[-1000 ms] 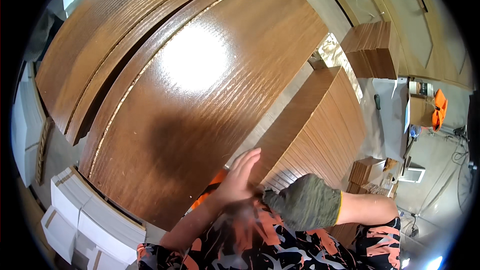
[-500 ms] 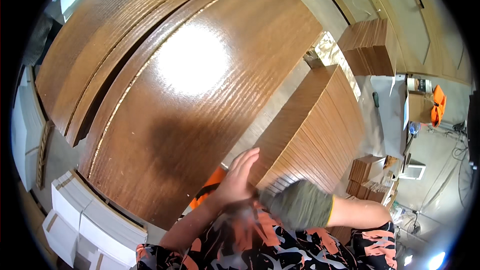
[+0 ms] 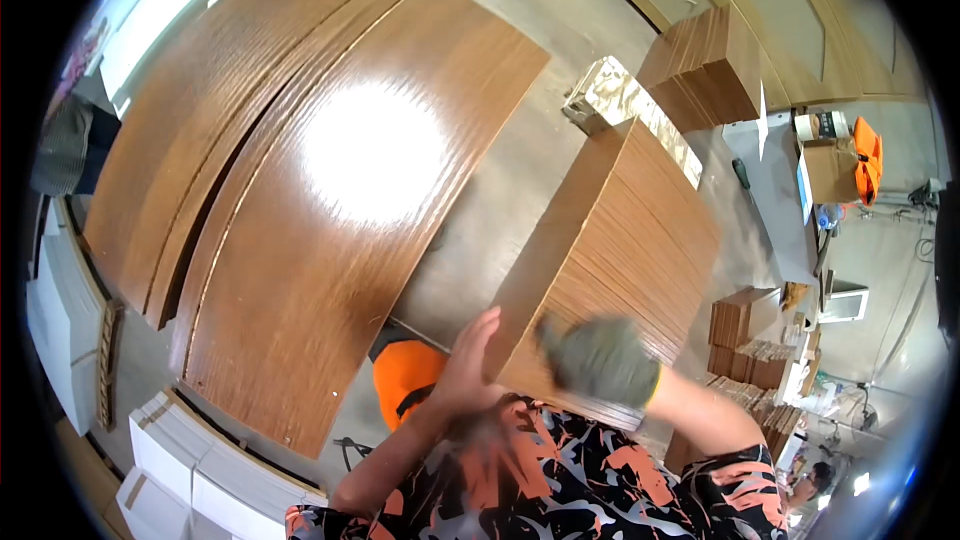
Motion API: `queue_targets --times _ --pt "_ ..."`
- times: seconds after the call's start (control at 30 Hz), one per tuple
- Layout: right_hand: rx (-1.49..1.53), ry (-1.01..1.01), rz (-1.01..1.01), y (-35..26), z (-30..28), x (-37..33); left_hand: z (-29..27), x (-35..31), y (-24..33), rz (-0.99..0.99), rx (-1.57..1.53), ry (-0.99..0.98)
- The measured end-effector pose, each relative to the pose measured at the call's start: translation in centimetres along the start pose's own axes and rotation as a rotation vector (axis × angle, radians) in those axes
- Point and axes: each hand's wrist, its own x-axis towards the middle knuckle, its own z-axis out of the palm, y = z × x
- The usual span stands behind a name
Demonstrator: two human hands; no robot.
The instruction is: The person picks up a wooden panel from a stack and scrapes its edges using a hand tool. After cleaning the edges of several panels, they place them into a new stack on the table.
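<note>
My bare left hand (image 3: 468,365) has its fingers stretched out, at the near left corner of a stack of brown wood-grain panels (image 3: 610,250). Those panels stand on edge, packed in a row. My right hand (image 3: 602,360), in a grey-green knit glove, is over the near end of their upper edges. Motion smears its fingers, so I cannot make out whether it grips anything. To the left lies a large, glossy brown board (image 3: 330,240). Beside it, further left, is a second brown board (image 3: 215,110), with a dark gap between them.
An orange and black object (image 3: 408,375) sits on the floor by my left forearm. White panels (image 3: 215,465) are stacked at lower left. Another brown panel stack (image 3: 700,70), a marbled block (image 3: 640,100), a green-handled tool (image 3: 741,174) and a cardboard box (image 3: 832,170) are to the right.
My view has shifted, showing a wider strip of floor between the large board and the panel stack. The gloved right hand has moved slightly up over the panels. My left hand stays near their corner.
</note>
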Motion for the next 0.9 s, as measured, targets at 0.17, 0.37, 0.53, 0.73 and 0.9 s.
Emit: queue_targets --times 0.17,0.37,0.53,0.73,0.9 --pt "0.363 0.811 0.150 4.3 6.9 -4.8 0.1 -0.1 -0.1 0.026 0.009 0.007" --pt "0.604 1.729 1.284 13.6 19.4 -16.8 0.1 0.4 0.6 -0.003 0.051 -0.009" --pt "0.377 0.998 1.679 13.8 27.5 -18.9 -0.1 0.4 0.7 0.054 0.032 0.004" --pt "0.129 1.322 0.829 8.1 12.7 -9.8 -0.6 1.0 1.8 0.059 -0.049 -0.062" --pt "0.115 0.679 -0.411 1.6 3.2 0.6 -0.4 1.7 2.6 0.038 0.070 -0.020"
